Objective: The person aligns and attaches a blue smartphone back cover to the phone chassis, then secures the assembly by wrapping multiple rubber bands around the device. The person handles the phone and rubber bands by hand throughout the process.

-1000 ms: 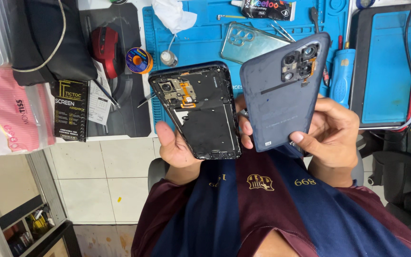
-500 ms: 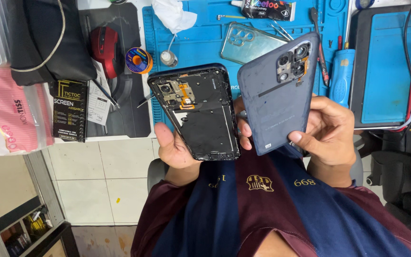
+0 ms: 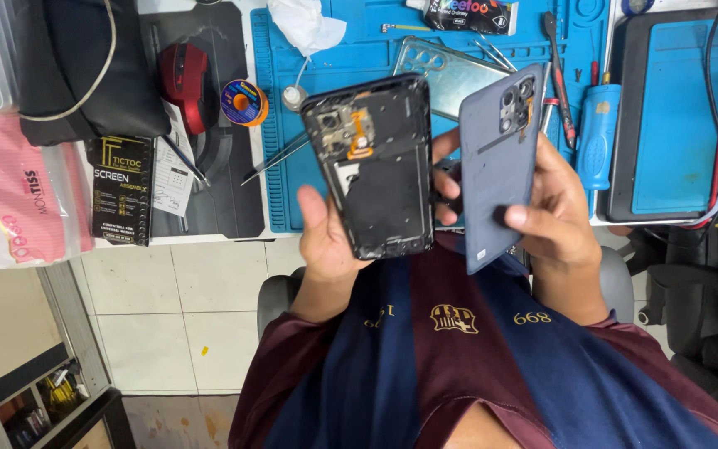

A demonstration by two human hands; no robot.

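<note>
Your left hand (image 3: 326, 245) grips the open phone body (image 3: 373, 166), its insides showing. Your right hand (image 3: 554, 220) holds the grey back cover (image 3: 499, 162) just beside it, above the blue mat (image 3: 359, 58). The cover is off; 2 parts are apart

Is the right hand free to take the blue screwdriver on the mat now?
Probably not yet: the right hand holds the grey back cover, so its grip is occupied, though the blue screwdriver lies uncovered nearby.
</note>
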